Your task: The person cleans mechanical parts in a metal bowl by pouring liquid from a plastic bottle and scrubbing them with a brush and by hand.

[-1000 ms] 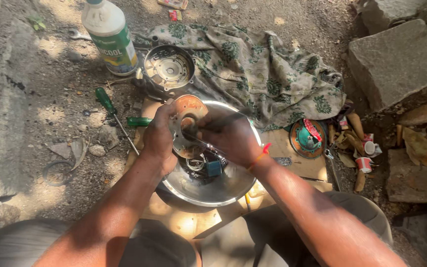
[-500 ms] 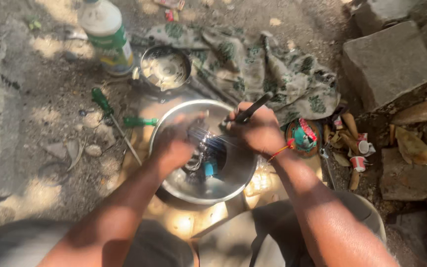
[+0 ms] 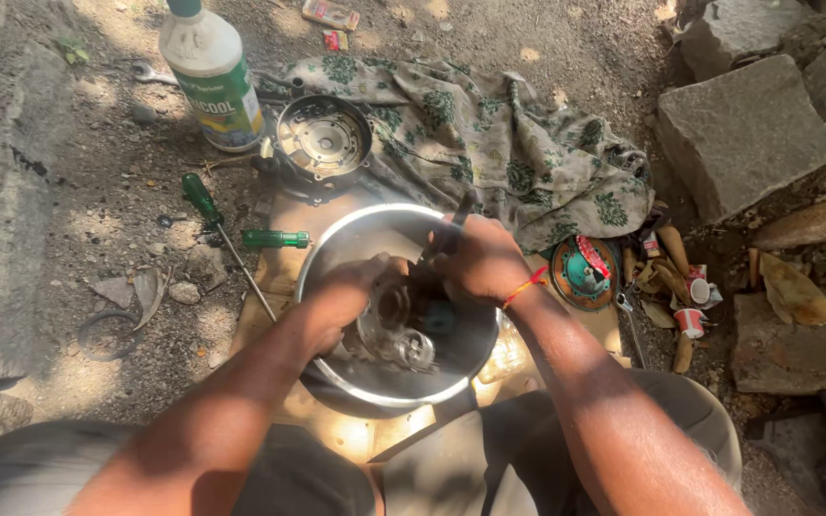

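Both hands are down inside the wide shiny steel bowl [image 3: 336, 239] that sits on a flat piece of brown cardboard [image 3: 566, 330] on the dirt ground. The left hand [image 3: 351, 287] is closed around the edge of a round grey metal plate with a hole in its middle [image 3: 386, 311], which lies low in the bowl, partly hidden by shadow. The right hand [image 3: 480, 256] is clenched on a thin dark-handled tool [image 3: 451, 229], its handle sticking up past the knuckles and its working end pointing down towards the plate; I cannot make out the tip.

What worries me is the grip on that plate. It looks wet or oily, and if it slips it would drop onto the small shiny ring-shaped parts [image 3: 413, 349] lying loose in the bottom of the bowl. The tool could also skid off the metal and catch the left fingers, which are very close to it. The bowl rests on cardboard over uneven earth, so a hard push could tip it towards the person's knees. A green-handled screwdriver [image 3: 217, 220] lies just beside the bowl on the left, and the patterned green and beige cloth [image 3: 499, 143] lies behind it.
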